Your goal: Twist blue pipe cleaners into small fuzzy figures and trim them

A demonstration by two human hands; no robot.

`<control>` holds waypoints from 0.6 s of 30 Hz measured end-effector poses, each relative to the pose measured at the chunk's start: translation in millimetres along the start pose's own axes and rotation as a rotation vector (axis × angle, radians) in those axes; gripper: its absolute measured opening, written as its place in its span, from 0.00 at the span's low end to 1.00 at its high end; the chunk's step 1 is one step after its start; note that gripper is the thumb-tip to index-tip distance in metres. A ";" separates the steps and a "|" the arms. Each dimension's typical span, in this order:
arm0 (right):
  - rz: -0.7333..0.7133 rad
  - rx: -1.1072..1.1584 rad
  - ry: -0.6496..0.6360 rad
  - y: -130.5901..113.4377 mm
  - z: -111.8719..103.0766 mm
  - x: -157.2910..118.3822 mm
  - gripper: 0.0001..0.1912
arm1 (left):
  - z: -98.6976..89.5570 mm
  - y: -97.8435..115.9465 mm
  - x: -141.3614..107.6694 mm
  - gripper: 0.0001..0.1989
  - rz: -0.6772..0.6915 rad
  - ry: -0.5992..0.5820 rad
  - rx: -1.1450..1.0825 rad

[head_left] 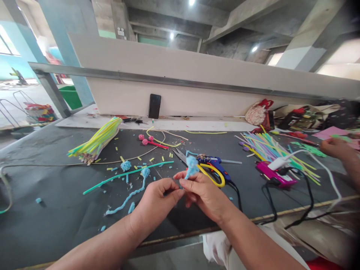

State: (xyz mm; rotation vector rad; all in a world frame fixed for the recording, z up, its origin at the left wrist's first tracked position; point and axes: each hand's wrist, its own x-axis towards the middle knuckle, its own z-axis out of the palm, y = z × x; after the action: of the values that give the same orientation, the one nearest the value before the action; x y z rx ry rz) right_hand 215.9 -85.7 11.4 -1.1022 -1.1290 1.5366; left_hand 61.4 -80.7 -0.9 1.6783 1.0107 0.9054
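Observation:
Between the thumb and fingers of my right hand (206, 191) is a fuzzy light-blue pipe-cleaner flower (192, 167), its bunched head upward. My left hand (161, 197) is closed in a pinch just below it, fingertips against the right ones; what it grips is hidden. Left of my hands lie a blue pipe-cleaner ball with a twisted stem (145, 172), a second blue ball (125, 165) and a straight teal pipe cleaner (128, 177). Just behind my right hand are yellow-handled scissors (218, 183) and a blue glue gun (218, 164).
A yellow-green pipe-cleaner bundle (98, 138) lies at left, a multicoloured one (270, 146) at right. Beside that sit a magenta power strip (277, 176) and loose cables. A phone (154, 106) leans on the back panel. Another person's hand (337, 148) reaches in from the right.

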 end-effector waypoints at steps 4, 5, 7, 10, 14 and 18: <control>0.060 0.071 -0.090 -4.2 -8.4 -1.3 0.11 | -0.9 0.5 0.8 0.10 -0.063 -0.040 -0.050; 0.068 0.069 -0.099 -4.5 -10.1 -1.0 0.11 | -0.6 0.0 1.1 0.10 -0.075 -0.062 -0.063; 0.060 0.039 -0.087 -4.5 -12.2 -0.1 0.10 | 0.3 -1.1 1.9 0.09 -0.096 -0.102 -0.079; 0.020 -0.007 -0.038 -3.1 -11.8 1.1 0.10 | 1.6 -1.2 3.1 0.09 -0.102 -0.153 -0.125; -0.004 -0.009 -0.015 -0.9 -7.8 1.6 0.11 | 1.4 2.0 2.7 0.09 -0.045 -0.221 -0.223; -0.035 -0.042 0.040 1.2 -5.3 2.6 0.12 | 1.3 4.8 0.4 0.08 -0.115 -0.198 -0.218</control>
State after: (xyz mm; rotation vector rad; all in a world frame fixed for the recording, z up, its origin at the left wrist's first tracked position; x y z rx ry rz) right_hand 220.4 -82.5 8.9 -1.1306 -1.1517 1.4634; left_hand 63.8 -81.8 3.3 1.4793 0.8343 0.7300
